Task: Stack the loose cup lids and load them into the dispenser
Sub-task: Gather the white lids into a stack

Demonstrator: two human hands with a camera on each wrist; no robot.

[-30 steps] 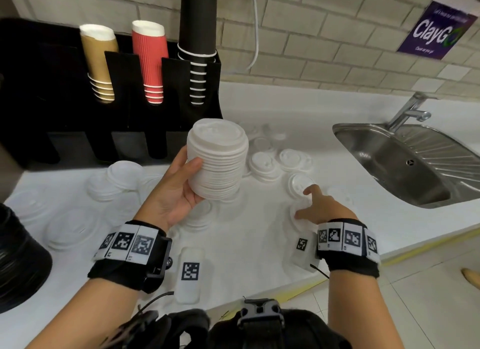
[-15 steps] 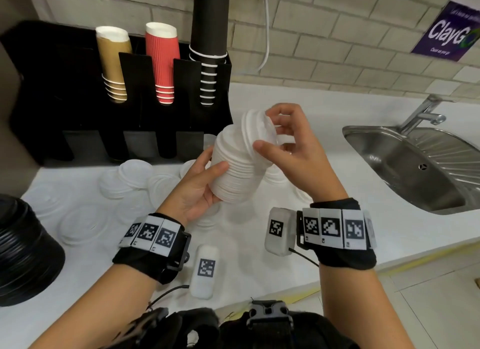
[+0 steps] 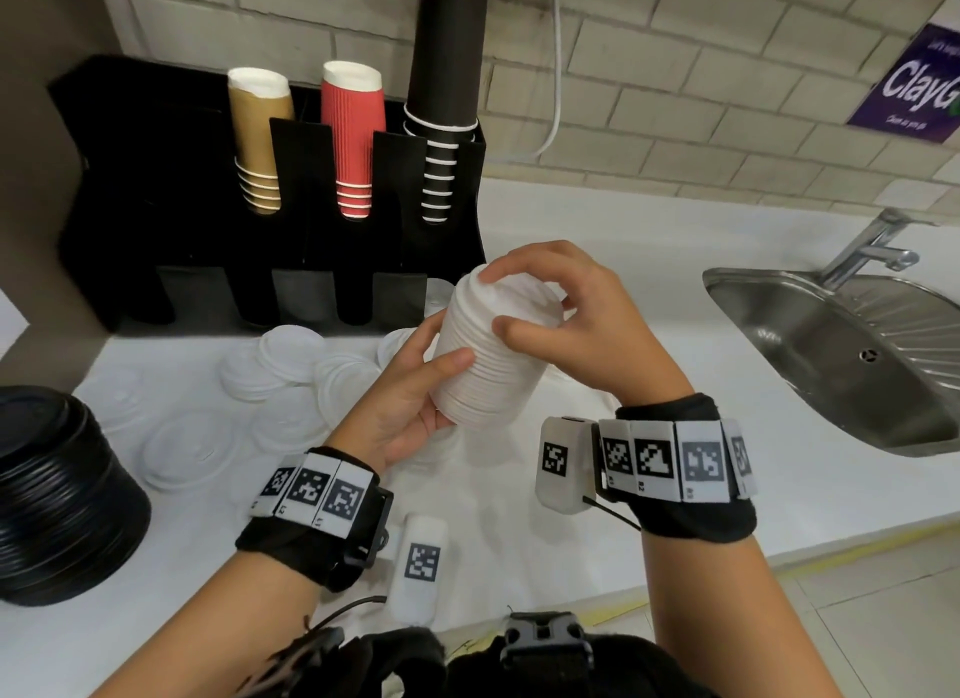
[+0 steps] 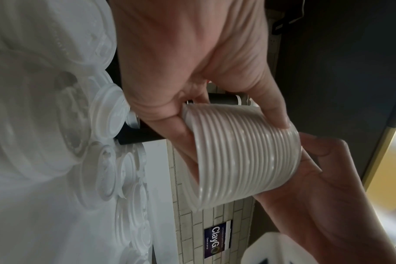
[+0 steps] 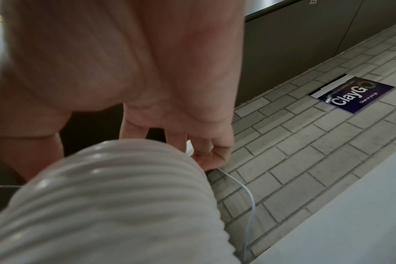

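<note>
Our left hand (image 3: 410, 406) grips the lid stack (image 3: 491, 354) from seven o'clock. Our right hand (image 3: 582, 323) clasps its top, the lid now seated rather than tilted.

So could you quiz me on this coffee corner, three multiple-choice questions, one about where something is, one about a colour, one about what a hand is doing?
1. Where is the sink?
A. To the person's right, set into the counter
B. Under the cup dispenser
C. Behind the black lids

2. What colour are the cups in the dispenser's middle slot?
A. Green
B. Red
C. Blue

3. What is the left hand doing?
A. Resting flat on the counter
B. Turning the tap
C. Gripping the stack of white lids

Answers:
1 A: the steel basin lies at the right edge of the head view.
2 B: the red ribbed cups stand between the tan cups and the black cups.
3 C: its thumb and fingers wrap the stack's side, while the right hand holds the top end.
</note>
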